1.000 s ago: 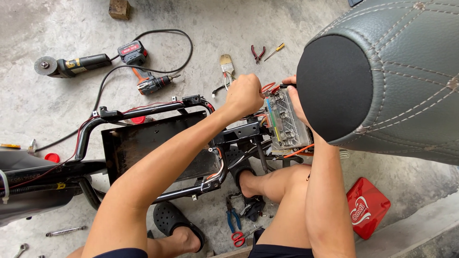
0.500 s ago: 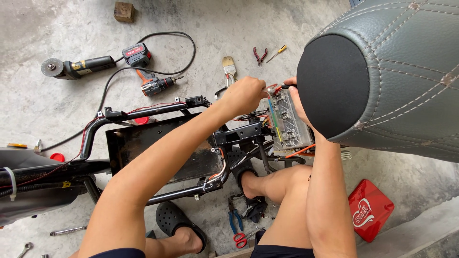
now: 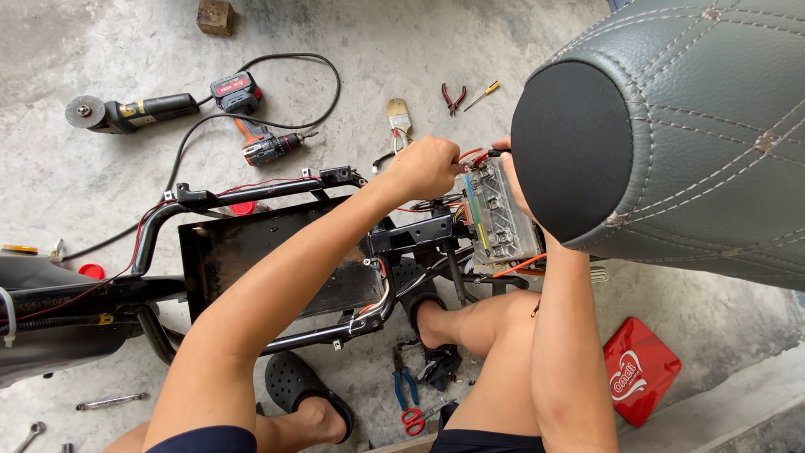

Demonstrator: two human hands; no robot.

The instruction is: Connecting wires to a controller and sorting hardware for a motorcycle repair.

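Note:
My left hand (image 3: 426, 166) is clenched around red wires at the top end of a ribbed silver controller box (image 3: 500, 214), which sits on the black scooter frame (image 3: 251, 252). Only the fingers of my right hand (image 3: 508, 164) show; they rest on the box's upper right edge, and the rest is hidden behind the grey quilted seat (image 3: 671, 126). Orange and red wires run out from under the box.
On the concrete floor lie an angle grinder (image 3: 126, 111), a cordless drill (image 3: 267, 148), a paintbrush (image 3: 399, 115), red pliers (image 3: 454, 96), a screwdriver (image 3: 484, 95), blue pliers (image 3: 404, 387), red scissors (image 3: 415, 418), a red pouch (image 3: 640, 379) and wrenches (image 3: 109, 402). My feet wear black clogs.
The view has drifted slightly; my left hand has shifted a little along the wires at the box's top. My right hand stays on the box.

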